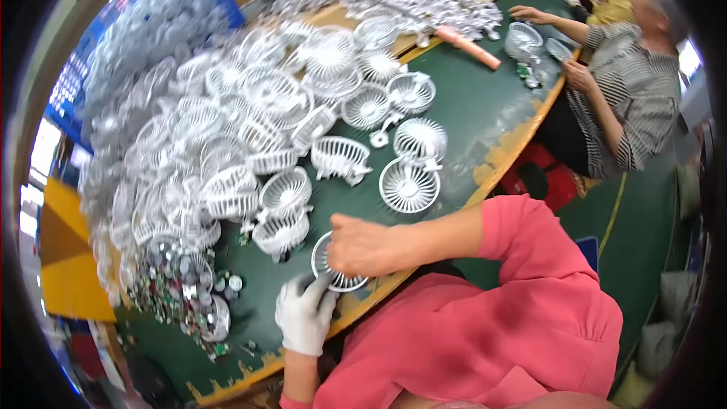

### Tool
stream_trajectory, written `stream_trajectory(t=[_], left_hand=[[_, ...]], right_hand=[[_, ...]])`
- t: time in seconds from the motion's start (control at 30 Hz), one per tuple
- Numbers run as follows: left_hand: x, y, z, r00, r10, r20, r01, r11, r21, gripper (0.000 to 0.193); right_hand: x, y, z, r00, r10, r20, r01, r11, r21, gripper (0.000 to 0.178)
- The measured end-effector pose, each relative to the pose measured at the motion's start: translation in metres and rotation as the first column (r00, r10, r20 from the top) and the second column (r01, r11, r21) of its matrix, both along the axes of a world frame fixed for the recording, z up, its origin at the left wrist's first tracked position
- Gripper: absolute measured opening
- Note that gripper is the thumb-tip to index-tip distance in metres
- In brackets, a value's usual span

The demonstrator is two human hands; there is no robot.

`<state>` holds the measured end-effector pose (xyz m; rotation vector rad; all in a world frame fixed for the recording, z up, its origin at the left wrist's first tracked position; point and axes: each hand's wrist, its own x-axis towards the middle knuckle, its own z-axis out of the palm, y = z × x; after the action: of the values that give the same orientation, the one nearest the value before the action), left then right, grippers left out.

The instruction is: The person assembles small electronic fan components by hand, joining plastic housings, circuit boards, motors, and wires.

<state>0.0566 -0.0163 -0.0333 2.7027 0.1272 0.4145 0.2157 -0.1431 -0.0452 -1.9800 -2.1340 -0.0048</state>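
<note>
Near the table's front edge lies a round white slatted plastic fan grille (322,260), partly covered by my hands. My left hand (303,316), in a pale work glove with darker fingertips, pinches its near rim. Above the grille, my bare right hand (367,246) is curled closed; whatever its fingers hold is hidden beneath it. Just beyond, a white fan housing (282,232) stands with another grille leaning on it. To the right, a loose grille (410,185) lies flat, touching a second one (420,138).
A large heap of white grilles and housings (250,106) covers the left and back. Small circuit boards and parts (178,288) lie at the left. A pink cylindrical thing (468,47) rests farther back. A co-worker (636,83) in a striped shirt handles similar parts at the right.
</note>
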Motion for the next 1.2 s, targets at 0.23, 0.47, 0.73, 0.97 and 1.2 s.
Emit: stream_trajectory(t=[0.23, 0.47, 0.73, 0.97, 1.2], left_hand=[[0.008, 0.017, 0.013, 0.996, -0.030, 0.082, 0.048, 0.972, -0.229, 0.022], [0.035, 0.060, -0.016, 0.985, 0.171, 0.016, -0.172, 0.979, 0.110, 0.022], [0.030, 0.064, -0.005, 0.986, 0.013, -0.164, 0.000, 0.997, 0.079, 0.024], [0.035, 0.058, 0.019, 1.000, 0.023, -0.001, -0.022, 0.969, -0.248, 0.028], [0.011, 0.061, 0.050, 0.788, 0.465, 0.404, 0.178, 0.456, -0.872, 0.030]], right_hand=[[-0.004, -0.013, -0.009, 0.993, -0.115, -0.041, 0.118, 0.989, 0.093, 0.017], [0.007, -0.062, -0.010, 0.927, -0.149, -0.343, 0.332, 0.751, 0.571, 0.046], [0.021, -0.101, -0.024, 0.896, -0.433, -0.094, 0.439, 0.834, 0.334, 0.063], [0.034, -0.094, -0.021, 0.823, -0.561, -0.086, 0.543, 0.734, 0.408, 0.060], [0.045, -0.079, -0.015, 0.803, -0.596, -0.003, 0.572, 0.770, 0.281, 0.033]])
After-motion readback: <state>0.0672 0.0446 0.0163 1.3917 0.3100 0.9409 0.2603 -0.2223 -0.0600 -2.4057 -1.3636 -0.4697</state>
